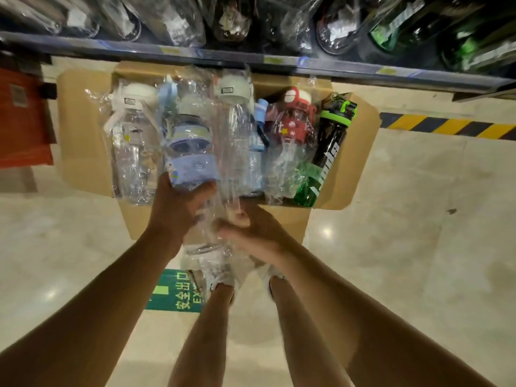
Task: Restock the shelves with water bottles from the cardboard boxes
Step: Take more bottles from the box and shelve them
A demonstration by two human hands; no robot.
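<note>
Two hands at work over one open cardboard box (83,135) standing on the pale floor (418,219) below a shelf edge (251,61).

Left hand (178,208): fingers and thumb curled round the base end of a blue-banded bottle (191,152) in clear wrap, which is raised above the box contents at its near edge.

Right hand (251,227): fingers curled on a clear wrapped bottle (206,241), just beside the left hand and touching it or nearly so; the bottle's outline is hard to trace through the crinkled plastic.

Box contents, left to right, all in clear plastic wrap, lying lengthwise with caps toward the shelf:
- white-capped bottle (134,121), at the left wall.
- second white-capped bottle (233,90), middle.
- small blue-strapped bottle (261,118), partly hidden between its neighbours.
- red bottle (296,115) with white markings.
- black and green bottle (332,135), at the right wall, lettered along its side.

Shelf above: a row of wrapped bottles (181,20), clear at left, green ones (418,20) at right; blurred.

Floor items: green exit sign sticker (173,291) near the person's white shoes (220,275); yellow and black hazard stripe (446,127) at right; orange bin (22,118) at left.
</note>
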